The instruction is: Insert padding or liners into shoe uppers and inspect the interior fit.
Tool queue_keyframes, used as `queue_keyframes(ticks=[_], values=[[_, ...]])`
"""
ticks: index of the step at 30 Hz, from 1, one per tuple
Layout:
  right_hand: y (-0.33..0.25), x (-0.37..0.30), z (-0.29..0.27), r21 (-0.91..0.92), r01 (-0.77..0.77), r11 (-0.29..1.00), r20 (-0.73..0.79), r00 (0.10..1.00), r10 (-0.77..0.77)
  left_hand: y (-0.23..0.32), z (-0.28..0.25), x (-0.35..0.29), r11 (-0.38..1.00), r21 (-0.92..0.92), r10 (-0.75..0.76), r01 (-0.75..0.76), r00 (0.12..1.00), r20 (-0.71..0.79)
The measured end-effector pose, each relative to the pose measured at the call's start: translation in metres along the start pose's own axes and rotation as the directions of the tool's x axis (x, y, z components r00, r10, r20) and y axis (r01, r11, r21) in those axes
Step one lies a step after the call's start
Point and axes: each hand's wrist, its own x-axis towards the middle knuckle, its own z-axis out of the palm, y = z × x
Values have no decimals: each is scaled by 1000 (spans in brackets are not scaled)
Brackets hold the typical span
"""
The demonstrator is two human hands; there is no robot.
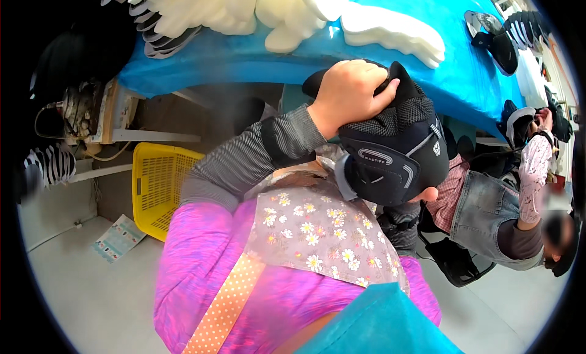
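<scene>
My left hand (351, 94) is closed over the top opening of a black padded shoe (390, 161), its fingers curled into the collar and the thumb lying along the edge. The shoe has grey mesh fabric, light trim and a grey edge on its left side. It is held in front of my chest, just off the table's near edge. From below and to the right, my right hand (425, 195) supports it; only a fingertip or two shows, and the rest is hidden behind the shoe.
White foam foot-shaped pieces (390, 33) and stacked grey-black soles (168, 42) lie on the blue-covered table (244, 67). A yellow basket (160, 186) stands on the floor at left, near a printed sheet (119, 238). At right, a co-worker (494, 213) handles dark footwear (519, 122).
</scene>
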Motion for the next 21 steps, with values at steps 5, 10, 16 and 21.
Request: queue_keyframes(ticks=[5, 10, 16, 21], values=[[1, -5, -1, -2, -9, 1000, -10, 1000, 9, 4, -2, -3, 978, -115, -157, 176, 975, 156], [0, -9, -6, 4, -10, 1000, -12, 1000, 10, 3, -12, -5, 908, -112, -313, 404, 832, 458], [-1, -11, -4, -8, -23, 1000, -15, 1000, 23, -33, -20, -11, 285, -485, -110, 827, 531, 840], [-1, -11, -8, 0, -32, 999, -28, 999, 32, -36, -42, -2, 394, -454, -150, 799, 543, 826]])
